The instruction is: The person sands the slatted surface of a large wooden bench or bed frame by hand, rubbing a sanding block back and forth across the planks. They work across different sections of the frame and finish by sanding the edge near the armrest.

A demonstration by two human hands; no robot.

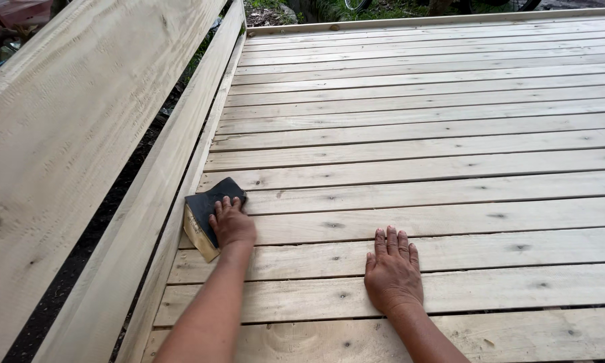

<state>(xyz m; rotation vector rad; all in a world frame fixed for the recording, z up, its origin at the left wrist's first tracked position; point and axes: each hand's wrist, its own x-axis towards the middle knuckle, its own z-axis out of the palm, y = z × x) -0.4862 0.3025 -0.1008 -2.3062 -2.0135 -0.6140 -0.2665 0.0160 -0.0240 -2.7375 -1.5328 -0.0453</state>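
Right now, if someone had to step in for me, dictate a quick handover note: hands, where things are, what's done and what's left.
Left hand: fingers pressed on the sanding block, a wood block faced with dark sandpaper, lying on the deck where it meets the side rail.
Right hand: flat on a board, palm down, holding nothing.
Done: the boards are laid and look pale and bare; which have been sanded cannot be told.
Left: probably the boards beyond the block; check by touch.
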